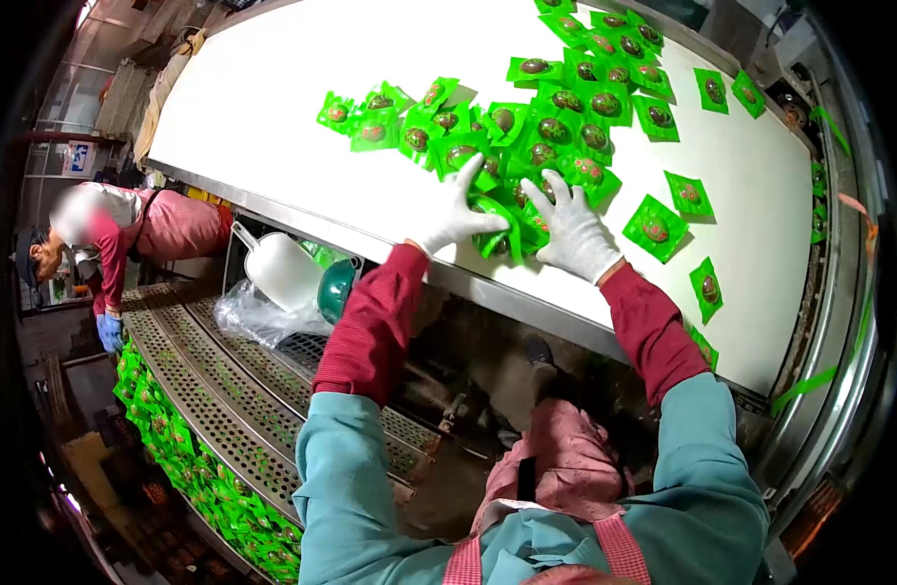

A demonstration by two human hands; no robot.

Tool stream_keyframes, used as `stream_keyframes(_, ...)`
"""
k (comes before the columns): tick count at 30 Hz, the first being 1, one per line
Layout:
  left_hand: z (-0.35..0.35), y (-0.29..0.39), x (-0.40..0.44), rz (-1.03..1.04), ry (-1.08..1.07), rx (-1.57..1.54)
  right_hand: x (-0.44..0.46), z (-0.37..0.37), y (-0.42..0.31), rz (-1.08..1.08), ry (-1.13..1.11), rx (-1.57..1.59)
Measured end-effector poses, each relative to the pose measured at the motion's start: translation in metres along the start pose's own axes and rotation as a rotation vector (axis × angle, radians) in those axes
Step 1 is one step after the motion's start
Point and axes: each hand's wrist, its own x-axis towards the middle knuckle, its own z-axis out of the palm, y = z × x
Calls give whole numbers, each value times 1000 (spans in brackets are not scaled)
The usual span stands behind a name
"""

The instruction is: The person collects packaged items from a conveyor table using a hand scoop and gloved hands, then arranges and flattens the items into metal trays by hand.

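Observation:
Small green packets (551,129), each showing a dark oval in its middle, lie in a loose pile on the white tabletop (273,107). My left hand (456,213), in a white glove, rests at the pile's near edge with thumb and fingers apart, touching a crumpled green packet (504,242). Just to its right, my right hand (571,230), also white-gloved, has its fingers spread over the near packets. Between the two hands sit several packets, partly covered by the fingers. A single packet (655,228) lies flat to the right of my right hand.
A metal edge (526,302) runs along the table's near side. At left, a white scoop (281,271) and clear plastic bag (258,314) lie by perforated metal slats (210,356). Another person (175,226) bends there, a blue-gloved hand (109,332) near massed green packets (214,478).

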Motion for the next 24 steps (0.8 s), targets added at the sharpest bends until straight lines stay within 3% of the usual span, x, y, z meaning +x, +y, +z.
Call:
stream_keyframes(1,10,4,0,85,59,25,5,4,1,-28,-11,45)
stream_keyframes(2,3,42,-4,-99,-48,-7,9,9,2,-55,-22,93)
stream_keyframes(5,21,36,-4,-74,51,-55,10,23,5,-75,137,191)
stream_keyframes(7,23,40,-6,-101,98,-490,10,21,5,-94,200,248)
stream_keyframes(12,17,47,-6,-93,61,-557,1,3,-4,-55,289,375)
stream_keyframes(15,-2,74,-20,-56,121,-499,-2,-21,-11,-51,282,307)
stream_keyframes(17,-14,92,-30,-33,177,-650,-8,-50,-21,-49,253,232)
stream_keyframes(23,-55,136,-74,288,484,-430,-38,-126,-56,-338,491,110)
stream_keyframes(24,-75,156,-98,309,425,-568,-45,-138,-68,-392,529,117)
